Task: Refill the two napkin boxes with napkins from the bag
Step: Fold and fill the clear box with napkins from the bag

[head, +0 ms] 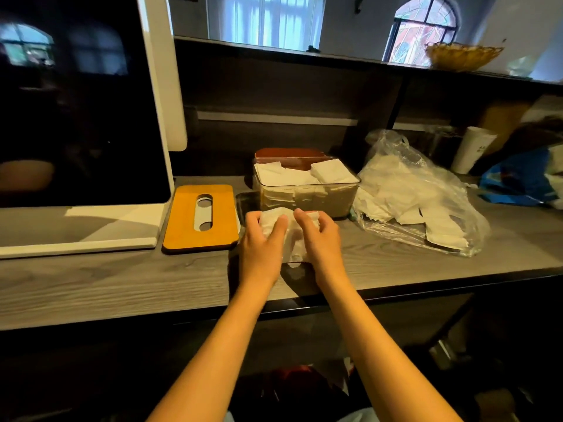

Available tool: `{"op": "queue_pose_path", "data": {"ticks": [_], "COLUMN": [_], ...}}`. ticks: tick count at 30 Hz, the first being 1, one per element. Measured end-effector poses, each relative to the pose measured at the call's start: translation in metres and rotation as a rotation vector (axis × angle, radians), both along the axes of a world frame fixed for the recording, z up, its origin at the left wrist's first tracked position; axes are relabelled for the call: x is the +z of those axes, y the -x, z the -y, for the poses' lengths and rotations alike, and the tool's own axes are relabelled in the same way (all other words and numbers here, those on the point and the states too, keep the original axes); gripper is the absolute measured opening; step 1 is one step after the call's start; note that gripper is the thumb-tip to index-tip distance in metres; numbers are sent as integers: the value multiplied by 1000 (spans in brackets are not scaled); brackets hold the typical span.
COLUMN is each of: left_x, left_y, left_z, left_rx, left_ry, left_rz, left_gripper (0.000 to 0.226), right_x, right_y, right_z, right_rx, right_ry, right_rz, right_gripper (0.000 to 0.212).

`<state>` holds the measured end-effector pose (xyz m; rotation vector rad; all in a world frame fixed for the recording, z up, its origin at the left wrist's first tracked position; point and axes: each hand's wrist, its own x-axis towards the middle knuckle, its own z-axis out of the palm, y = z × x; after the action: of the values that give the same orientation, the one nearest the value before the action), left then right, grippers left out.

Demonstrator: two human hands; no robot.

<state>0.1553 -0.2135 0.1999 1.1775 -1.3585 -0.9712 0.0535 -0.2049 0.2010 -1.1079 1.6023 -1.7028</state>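
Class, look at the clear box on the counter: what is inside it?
The clear box holds white napkins, stacked to its rim. Its bottom is hidden by them. A brown lid shows behind it.

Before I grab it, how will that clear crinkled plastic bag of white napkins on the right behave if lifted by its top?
The clear crinkled plastic bag will probably sag: its film is thin and already slumped on the grey wood-grain counter. It is likely light, holding only the loose white napkins. They lie unevenly, so they may slide or spill.
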Motion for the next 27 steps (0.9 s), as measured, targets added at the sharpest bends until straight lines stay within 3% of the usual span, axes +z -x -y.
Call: {"op": "queue_pose_path", "data": {"ticks": [6, 10, 14, 18, 21, 24, 27], "left_x": [-3, -2, -3, -3, -2, -4, -3], "left_y": [2, 3, 4, 3, 3, 2, 3], "left_z": [3, 1, 2, 3, 1, 3, 2], "left_rx": [106, 18, 53, 83, 52, 102, 87], "left_ry": [-8, -4, 11, 22, 63, 72, 32], "left_rz": [16, -14, 99, 15, 47, 65, 8], "left_gripper": [15, 16, 13, 12, 12, 7, 7], "right_x": [-5, -2, -4, -4, -7, -7, -3], "right_y": [5, 1, 3, 1, -1, 2, -1], "right_z": [5, 3, 6, 3, 4, 7, 3], "right_rx": [-150, -11, -106, -15, -27, -64, 16], "right_ry": [-37, -35, -54, -34, -62, -48, -28], "right_rz": [60, 27, 42, -11, -54, 30, -59], "right_gripper": [10, 7, 13, 23, 18, 17, 18]}}
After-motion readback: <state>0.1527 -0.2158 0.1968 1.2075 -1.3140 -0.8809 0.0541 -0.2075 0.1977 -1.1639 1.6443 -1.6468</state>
